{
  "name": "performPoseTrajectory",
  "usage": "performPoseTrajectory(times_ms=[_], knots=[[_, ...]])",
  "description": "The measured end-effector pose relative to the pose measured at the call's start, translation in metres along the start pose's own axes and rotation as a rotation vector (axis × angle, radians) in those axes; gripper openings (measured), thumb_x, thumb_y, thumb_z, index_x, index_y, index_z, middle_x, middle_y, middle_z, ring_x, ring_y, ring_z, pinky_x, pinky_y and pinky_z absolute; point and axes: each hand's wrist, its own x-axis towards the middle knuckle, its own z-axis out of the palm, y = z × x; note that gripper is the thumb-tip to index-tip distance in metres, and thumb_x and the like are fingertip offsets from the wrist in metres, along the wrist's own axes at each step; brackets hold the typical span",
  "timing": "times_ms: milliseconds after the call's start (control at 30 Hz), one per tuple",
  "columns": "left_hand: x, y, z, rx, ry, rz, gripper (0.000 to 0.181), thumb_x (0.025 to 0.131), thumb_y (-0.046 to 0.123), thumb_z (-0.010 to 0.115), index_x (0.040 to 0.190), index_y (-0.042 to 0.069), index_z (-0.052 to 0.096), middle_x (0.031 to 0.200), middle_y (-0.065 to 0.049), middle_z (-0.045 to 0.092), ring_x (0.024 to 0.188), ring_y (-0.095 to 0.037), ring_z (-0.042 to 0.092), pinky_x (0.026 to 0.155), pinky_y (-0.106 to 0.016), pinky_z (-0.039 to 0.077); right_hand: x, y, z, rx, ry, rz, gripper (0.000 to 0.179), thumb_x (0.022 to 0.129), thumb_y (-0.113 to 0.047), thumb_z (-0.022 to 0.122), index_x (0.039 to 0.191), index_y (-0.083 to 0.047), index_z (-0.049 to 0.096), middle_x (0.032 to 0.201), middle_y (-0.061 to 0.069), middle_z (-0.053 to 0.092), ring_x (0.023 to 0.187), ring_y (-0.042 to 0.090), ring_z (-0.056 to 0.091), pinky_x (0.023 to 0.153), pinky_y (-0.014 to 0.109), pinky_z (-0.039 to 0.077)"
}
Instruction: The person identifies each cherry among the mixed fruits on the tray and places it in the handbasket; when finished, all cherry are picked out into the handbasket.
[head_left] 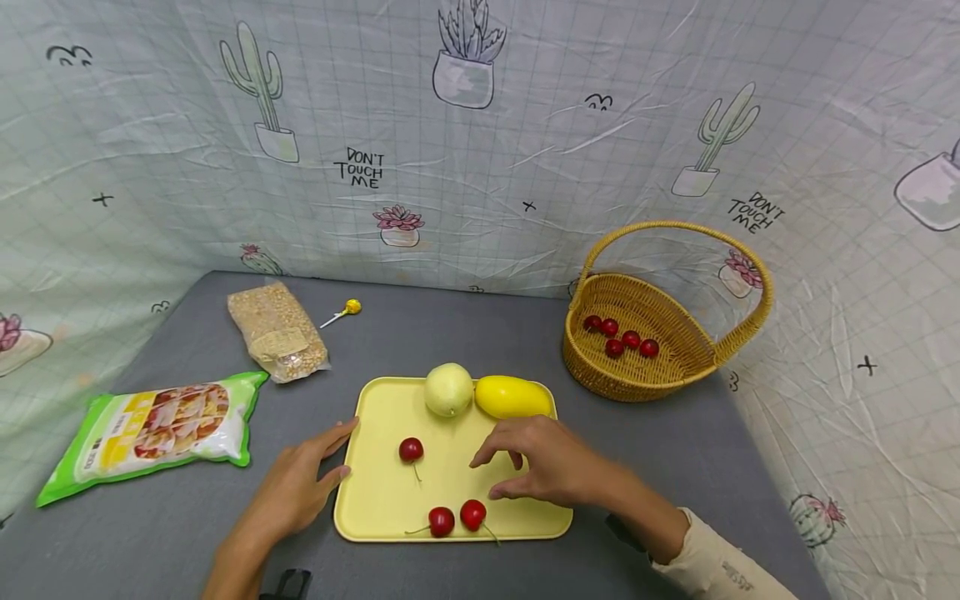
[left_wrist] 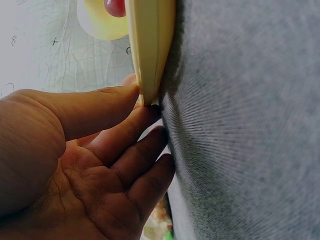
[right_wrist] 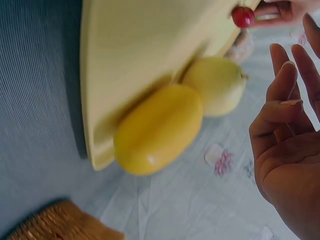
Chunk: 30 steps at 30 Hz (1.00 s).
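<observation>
A pale yellow tray [head_left: 375,500] lies on the grey table with three red cherries on it: one [head_left: 411,450] near the middle, two [head_left: 441,522] [head_left: 472,514] by the near rim. At its far side sit a round pale-green fruit [head_left: 448,390] and an oblong yellow fruit [head_left: 513,397], side by side. My left hand [head_left: 296,483] touches the tray's left edge with thumb and fingertips, its fingers fairly straight in the left wrist view. Over the tray's right part hovers my right hand [head_left: 547,458], fingers loosely bent and apart, holding nothing.
A wicker basket [head_left: 607,387] with several cherries stands at the back right. Left of the tray lie a green-and-white food packet [head_left: 161,429], a clear bag of pale grains [head_left: 273,325] and a yellow lollipop [head_left: 352,307]. Patterned cloth [head_left: 480,167] hangs behind.
</observation>
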Motion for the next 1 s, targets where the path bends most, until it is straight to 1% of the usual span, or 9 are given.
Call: performPoseTrajectory(times_ms=[167,333,467,567,667,833,900,1000], knots=[[0.000,-0.001,0.000,0.001,0.002,0.001,0.065,0.094,0.005,0.077,0.155,0.007,0.055,0.150,-0.025,0.060,0.138,-0.050,0.058,0.110,-0.070,0.048,0.001,-0.001,0.015,0.020,-0.068,0.008,0.034,0.083,-0.030,0.094,0.114,-0.024,0.081,0.106,-0.009,0.079,0.072,0.003,0.057,0.065,0.010,0.045],[0.000,-0.001,0.000,0.000,0.005,-0.001,0.066,0.094,0.004,0.077,0.155,0.007,0.055,0.150,-0.024,0.060,0.138,-0.050,0.057,0.111,-0.070,0.047,0.003,-0.001,0.029,-0.007,-0.124,0.043,0.035,0.084,-0.037,0.092,0.115,-0.028,0.081,0.105,-0.012,0.077,0.072,0.001,0.055,0.068,0.010,0.044],[-0.001,-0.001,0.000,0.000,0.007,0.002,0.065,0.094,0.004,0.077,0.155,0.007,0.055,0.150,-0.025,0.060,0.138,-0.050,0.058,0.110,-0.070,0.047,0.003,-0.002,0.037,-0.051,-0.155,0.065,0.034,0.084,-0.041,0.091,0.114,-0.031,0.080,0.106,-0.014,0.076,0.082,0.001,0.060,0.076,0.013,0.048],[-0.001,-0.001,0.000,0.000,0.009,0.003,0.065,0.094,0.004,0.077,0.155,0.007,0.055,0.150,-0.025,0.060,0.138,-0.050,0.058,0.110,-0.070,0.047,0.003,-0.002,0.040,-0.072,-0.174,0.071,0.033,0.084,-0.041,0.091,0.114,-0.032,0.080,0.106,-0.016,0.075,0.091,0.000,0.062,0.081,0.015,0.050],[-0.001,-0.001,0.001,-0.007,0.017,0.005,0.065,0.093,0.004,0.077,0.155,0.006,0.055,0.150,-0.024,0.061,0.138,-0.050,0.058,0.110,-0.070,0.048,0.004,-0.003,0.042,-0.076,-0.177,0.064,0.032,0.084,-0.039,0.092,0.113,-0.032,0.080,0.105,-0.017,0.074,0.091,-0.002,0.062,0.080,0.015,0.050],[-0.002,-0.001,0.001,-0.014,0.028,0.014,0.066,0.093,0.004,0.078,0.155,0.006,0.056,0.149,-0.022,0.062,0.138,-0.049,0.058,0.110,-0.069,0.048,0.004,-0.004,0.043,-0.067,-0.156,0.049,0.026,0.084,-0.032,0.092,0.107,-0.031,0.079,0.099,-0.018,0.072,0.080,-0.003,0.055,0.073,0.013,0.045],[-0.002,-0.001,0.002,-0.015,0.027,0.015,0.066,0.093,0.003,0.078,0.155,0.007,0.056,0.149,-0.022,0.062,0.138,-0.049,0.059,0.110,-0.069,0.049,0.004,-0.004,0.042,-0.057,-0.143,0.055,0.024,0.084,-0.031,0.093,0.104,-0.030,0.079,0.098,-0.018,0.072,0.077,-0.003,0.053,0.071,0.012,0.043],[-0.002,-0.001,0.002,-0.014,0.023,0.014,0.066,0.093,0.004,0.078,0.155,0.007,0.055,0.150,-0.022,0.062,0.138,-0.049,0.058,0.110,-0.069,0.048,0.003,-0.003,0.039,-0.023,-0.119,0.082,0.025,0.083,-0.029,0.093,0.103,-0.030,0.079,0.099,-0.019,0.073,0.077,-0.002,0.054,0.071,0.013,0.044]])
